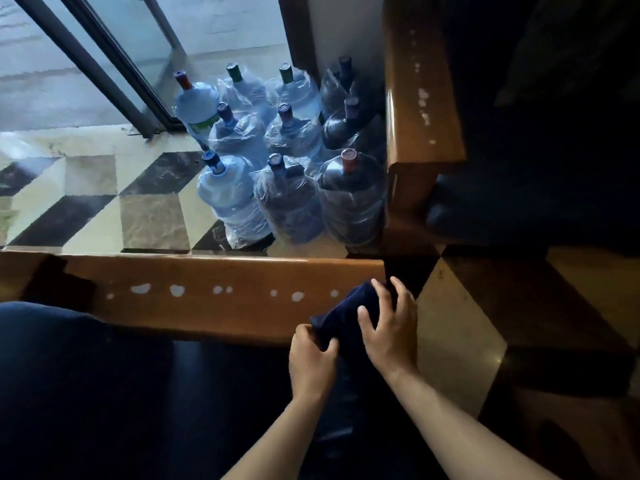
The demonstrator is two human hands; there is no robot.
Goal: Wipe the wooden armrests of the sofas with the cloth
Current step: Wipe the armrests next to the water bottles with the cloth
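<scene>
A dark blue cloth (341,318) lies folded on the right end of a wooden armrest (207,296) that runs across the middle of the view and carries several pale worn patches. My left hand (311,362) pinches the cloth's near corner. My right hand (391,327) presses on the cloth with its fingers spread, reaching the armrest's end. A second wooden armrest (420,91) of another sofa stands at the upper right, also marked with pale patches.
Several large plastic-wrapped water bottles (287,161) stand on the checkered tile floor (104,202) beyond the near armrest and left of the far one. A glass sliding door (104,46) is at the upper left. Dark sofa cushions (69,393) lie below.
</scene>
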